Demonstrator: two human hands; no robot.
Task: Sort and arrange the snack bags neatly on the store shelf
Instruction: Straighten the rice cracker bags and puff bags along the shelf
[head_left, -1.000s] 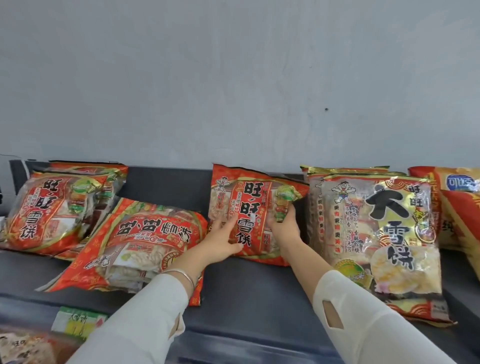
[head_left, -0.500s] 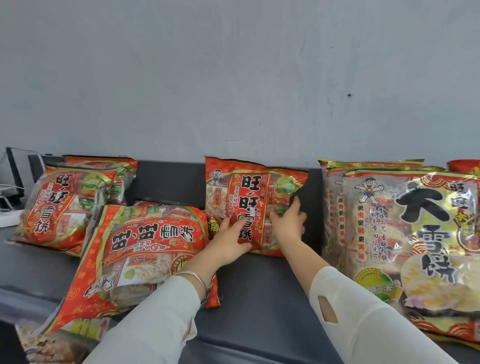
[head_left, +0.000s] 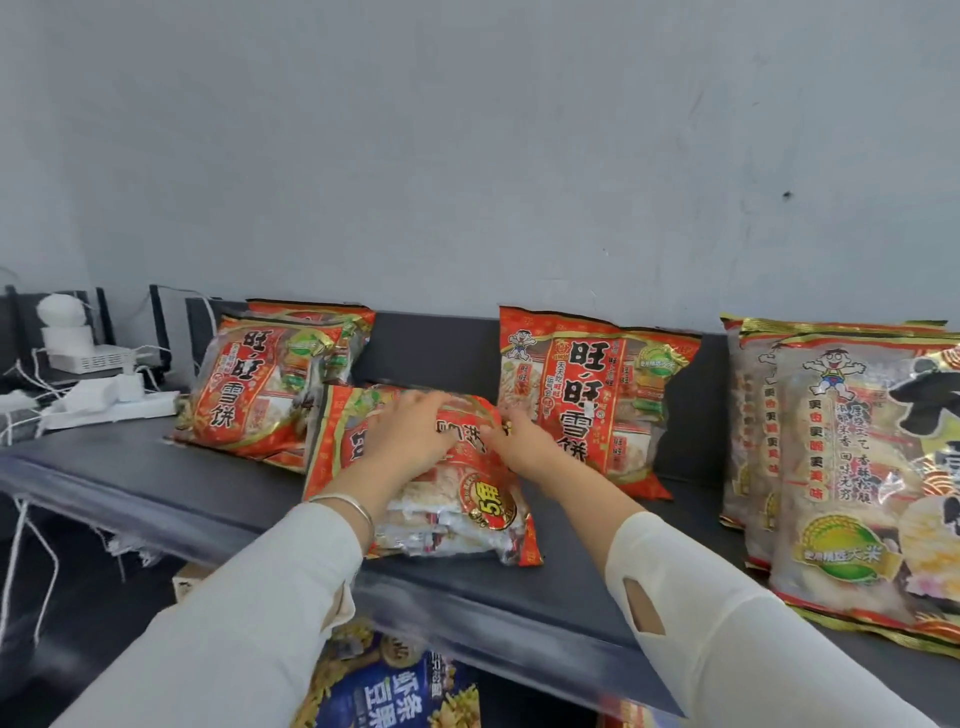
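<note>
A red snack bag (head_left: 462, 512) lies flat on the dark shelf (head_left: 208, 493), a little left of the middle. My left hand (head_left: 410, 434) rests spread on its upper part, fingers reaching the far edge. At the bag's upper right corner is my right hand (head_left: 522, 444), touching it; its fingers are blurred. Behind them, another red bag (head_left: 587, 384) of the same kind stands upright against the shelf's back rail, with no hand on it. Two more red bags (head_left: 260, 384) lean at the back left.
Large gold and clear rice-cracker bags (head_left: 852, 467) stand at the right. A white power strip (head_left: 109, 410) with cables and a white device (head_left: 67, 332) sit at the shelf's left end. A blue snack bag (head_left: 395, 696) shows on the shelf below.
Both hands left the upright red bag in the middle and came down and left onto the flat-lying red bag. The view swung left.
</note>
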